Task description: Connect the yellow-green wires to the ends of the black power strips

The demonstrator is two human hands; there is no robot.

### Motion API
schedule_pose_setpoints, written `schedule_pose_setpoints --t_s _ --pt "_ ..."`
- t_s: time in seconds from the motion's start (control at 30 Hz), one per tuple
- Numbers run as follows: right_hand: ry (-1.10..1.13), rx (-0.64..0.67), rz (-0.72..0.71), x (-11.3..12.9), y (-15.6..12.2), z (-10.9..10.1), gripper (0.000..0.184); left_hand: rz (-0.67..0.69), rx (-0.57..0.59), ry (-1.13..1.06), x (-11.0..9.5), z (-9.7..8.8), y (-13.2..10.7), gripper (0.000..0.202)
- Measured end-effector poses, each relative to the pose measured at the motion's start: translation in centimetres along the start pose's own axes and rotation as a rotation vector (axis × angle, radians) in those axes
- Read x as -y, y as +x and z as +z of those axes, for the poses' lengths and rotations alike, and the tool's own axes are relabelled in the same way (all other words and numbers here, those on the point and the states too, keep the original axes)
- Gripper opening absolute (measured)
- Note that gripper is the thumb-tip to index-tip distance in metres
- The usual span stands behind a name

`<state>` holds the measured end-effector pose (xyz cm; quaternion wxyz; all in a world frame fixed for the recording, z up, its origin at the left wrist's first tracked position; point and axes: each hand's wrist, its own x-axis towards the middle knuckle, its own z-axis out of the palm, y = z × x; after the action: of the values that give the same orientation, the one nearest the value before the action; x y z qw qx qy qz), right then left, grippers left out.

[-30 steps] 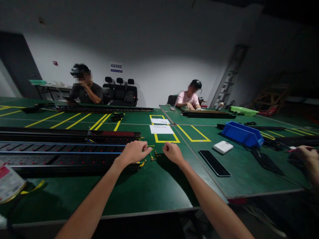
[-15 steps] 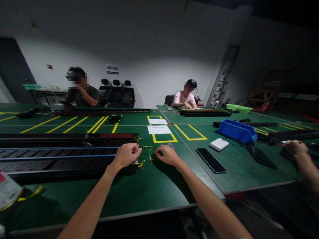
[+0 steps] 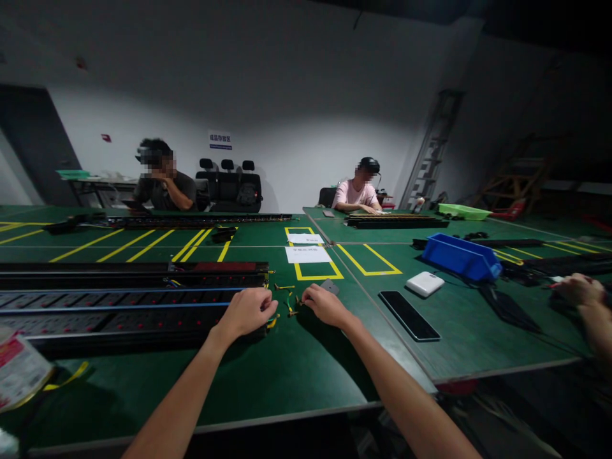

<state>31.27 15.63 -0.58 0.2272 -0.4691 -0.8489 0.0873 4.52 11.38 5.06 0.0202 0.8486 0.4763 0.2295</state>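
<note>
At the right end of the power strip (image 3: 119, 312), left hand (image 3: 248, 311) sits curled shut against it, right hand (image 3: 325, 305) pinching the yellow wires (image 3: 289, 309) lying between both hands, strip stretching away left.

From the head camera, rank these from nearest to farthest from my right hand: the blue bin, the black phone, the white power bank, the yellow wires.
1. Yellow wires, by the fingertips of the right hand, on its left.
2. Black phone, lying flat to its right.
3. White power bank, just beyond the phone.
4. Blue bin, farther back on the right.
</note>
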Motion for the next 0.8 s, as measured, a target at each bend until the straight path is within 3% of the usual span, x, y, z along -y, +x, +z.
schedule_pose_setpoints --t_s 0.27,0.63,0.8 --pt "0.118 -0.177 0.015 0.0 0.2 0.4 0.016 0.05 0.019 0.103 -1.0 -0.1 -0.3 0.03" --pt "0.186 -0.189 -0.013 0.7 0.5 1.9 0.015 0.048 0.047 0.126 -1.4 -0.1 -0.4 0.027" --pt "0.269 -0.343 -0.012 2.2 0.7 2.9 0.019 0.045 0.037 0.109 -1.5 -0.2 -0.5 0.017"
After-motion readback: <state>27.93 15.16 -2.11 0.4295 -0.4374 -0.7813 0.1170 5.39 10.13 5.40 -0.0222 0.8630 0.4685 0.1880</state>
